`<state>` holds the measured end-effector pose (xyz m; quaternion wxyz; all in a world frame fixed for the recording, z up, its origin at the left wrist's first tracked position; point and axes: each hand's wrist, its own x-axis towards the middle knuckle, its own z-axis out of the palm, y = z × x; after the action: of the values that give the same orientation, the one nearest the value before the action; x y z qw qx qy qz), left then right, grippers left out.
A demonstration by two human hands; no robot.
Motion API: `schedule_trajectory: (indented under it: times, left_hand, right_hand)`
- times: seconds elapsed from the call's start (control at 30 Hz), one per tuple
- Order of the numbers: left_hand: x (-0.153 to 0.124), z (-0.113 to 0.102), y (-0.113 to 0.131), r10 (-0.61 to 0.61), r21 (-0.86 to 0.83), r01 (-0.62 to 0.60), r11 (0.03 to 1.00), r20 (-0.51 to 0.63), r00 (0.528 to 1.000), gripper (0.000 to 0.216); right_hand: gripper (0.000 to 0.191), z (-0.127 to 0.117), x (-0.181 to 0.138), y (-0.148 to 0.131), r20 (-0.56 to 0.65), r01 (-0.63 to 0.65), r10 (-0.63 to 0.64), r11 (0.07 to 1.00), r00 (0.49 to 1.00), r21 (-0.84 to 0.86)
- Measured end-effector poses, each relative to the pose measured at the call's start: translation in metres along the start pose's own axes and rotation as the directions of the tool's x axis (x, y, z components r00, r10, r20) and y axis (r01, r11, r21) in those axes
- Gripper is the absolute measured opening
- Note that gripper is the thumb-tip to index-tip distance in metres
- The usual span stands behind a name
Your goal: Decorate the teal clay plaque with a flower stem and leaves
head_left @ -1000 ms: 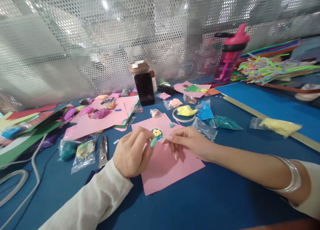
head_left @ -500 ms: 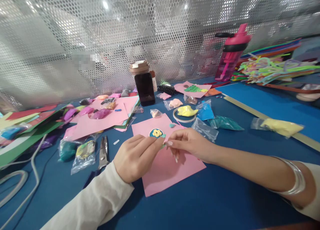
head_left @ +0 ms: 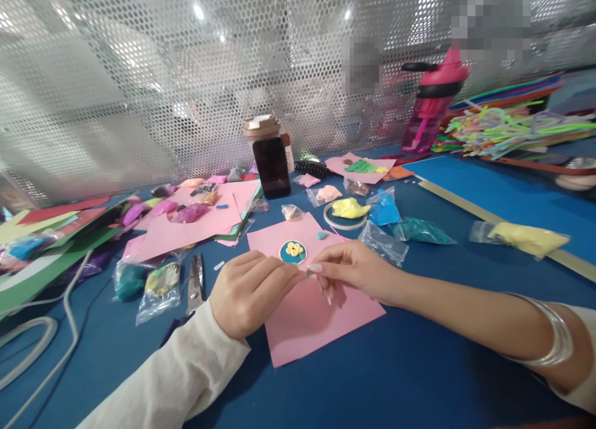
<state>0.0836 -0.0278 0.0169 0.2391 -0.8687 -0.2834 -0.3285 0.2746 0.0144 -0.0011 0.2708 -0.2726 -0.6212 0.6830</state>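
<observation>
left hand (head_left: 261, 292) and right hand (head_left: 356, 264) met, fingers narrow; anything pinched, cannot tell. yellow clay flower (head_left: 295, 249) sat on round blue disc (head_left: 292, 261) over pink paper (head_left: 302, 329): likely light, soft, easily dented; rim seemed safest hold.

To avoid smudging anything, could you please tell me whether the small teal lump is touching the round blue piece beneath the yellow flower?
Apart: the head view shows pink paper between the small teal lump and the round blue piece.
</observation>
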Motion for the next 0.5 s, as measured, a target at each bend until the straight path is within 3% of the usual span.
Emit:
schedule_trajectory:
  times: [0.13, 0.37, 0.5]
  left_hand:
    - [0.0009, -0.0017, -0.0011, -0.011, 0.013, 0.011, 1.000, -0.039, 0.999, 0.008]
    - [-0.0047, 0.0027, -0.0087, -0.053, 0.003, 0.053, 0.999, 0.041, 0.998, 0.020]
    - [-0.0032, 0.0005, -0.0091, -0.063, -0.045, 0.065, 0.997, 0.036, 0.997, 0.005]
  right_hand:
    - [0.019, 0.0003, -0.0014, 0.0033, 0.022, 0.009, -0.008, 0.999, 1.000, -0.042]
    - [0.013, 0.0071, -0.0058, 0.0014, 0.055, 0.006, 0.001, 0.991, 0.998, -0.135]
    - [0.011, 0.0086, -0.0081, 0.0013, 0.069, 0.036, -0.022, 0.978, 0.997, -0.206]
